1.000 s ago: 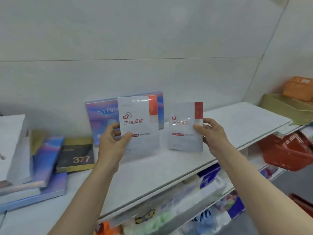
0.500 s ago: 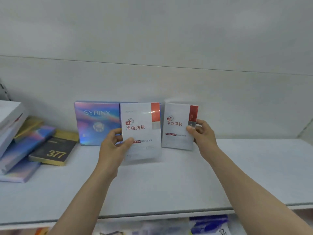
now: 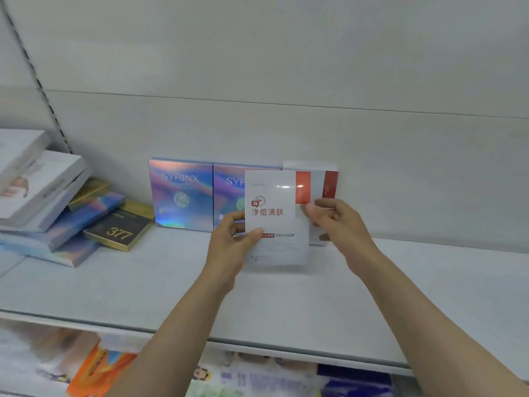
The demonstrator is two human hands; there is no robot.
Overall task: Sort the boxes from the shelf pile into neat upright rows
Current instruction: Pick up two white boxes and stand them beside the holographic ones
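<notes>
While clasped by left hand (image 3: 229,247), white box (image 3: 274,219) before holographic boxes (image 3: 181,193).

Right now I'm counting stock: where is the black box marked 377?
In the head view the black 377 box lies flat at the shelf's left, leaning on the pile of boxes, left of the upright SYRINX boxes.

"SYRINX" is printed in pale letters on the far left iridescent box (image 3: 181,193) standing against the wall. On the second iridescent box (image 3: 229,196) to its right only "SY" can be read; the rest is covered. Red characters "净痘清肤" are printed on the white box (image 3: 272,222) in front. Gold "377" is shown on the black box (image 3: 118,232) lying at the left. Smaller print is too blurred to be read.
</notes>
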